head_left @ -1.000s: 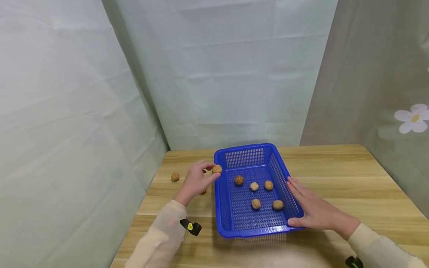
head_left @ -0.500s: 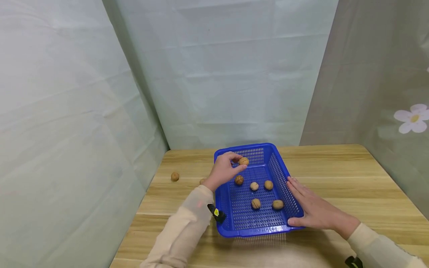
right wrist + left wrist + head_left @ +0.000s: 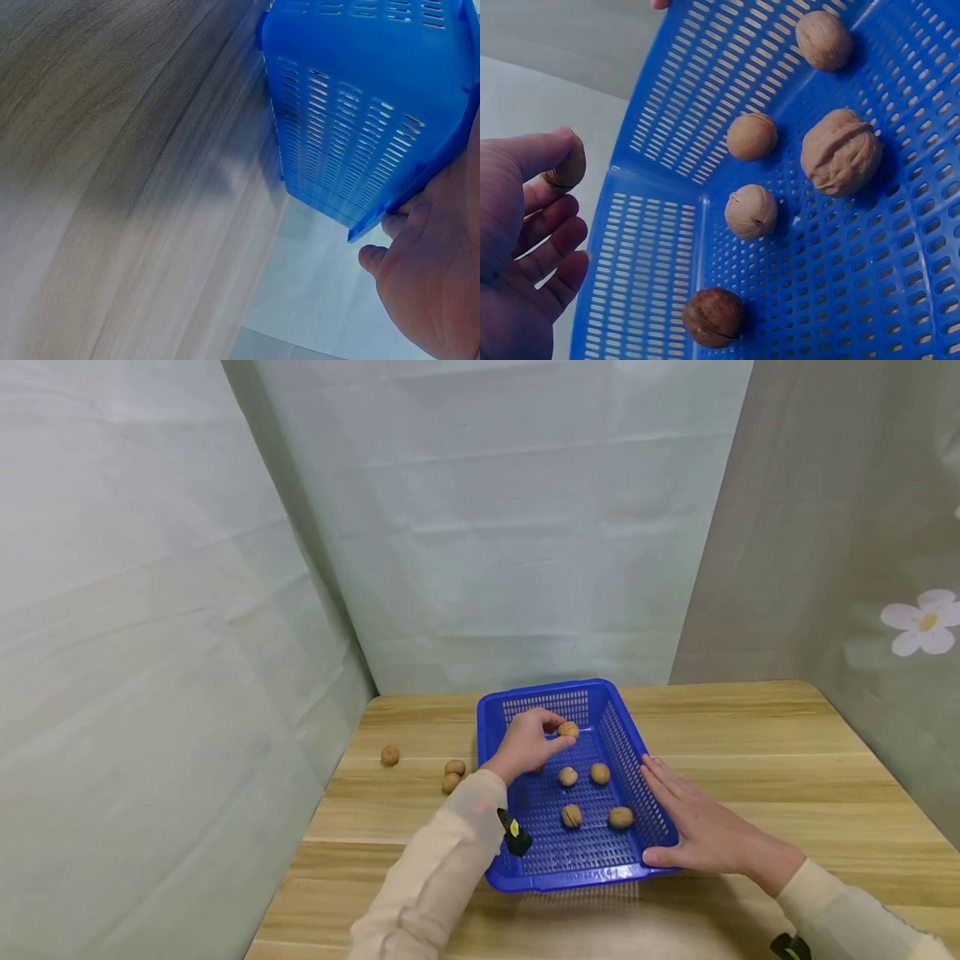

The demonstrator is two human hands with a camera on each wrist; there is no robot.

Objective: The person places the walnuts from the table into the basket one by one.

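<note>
My left hand [image 3: 527, 742] pinches a walnut [image 3: 568, 730] between thumb and fingertips, above the far part of a blue plastic basket [image 3: 592, 882]. In the left wrist view the held walnut [image 3: 571, 166] is partly covered by the thumb. Several walnuts lie apart on the basket floor, among them a pale walnut [image 3: 567, 776] and a darker brown walnut [image 3: 713, 317], which the left hand mostly hides in the head view. With fingers extended, my right hand [image 3: 705, 831] rests on the basket's right rim, its thumb at the near right corner.
Left of the basket, two walnuts [image 3: 453, 776] lie close together on the wooden table [image 3: 360, 860]. A single walnut [image 3: 390, 756] sits farther left. Pale cloth [image 3: 525, 568] hangs behind the table and along both sides.
My left hand has carried the walnut rightward from the basket's left rim to over its inside, uncovering the two walnuts on the table. The right hand has stayed in place.
</note>
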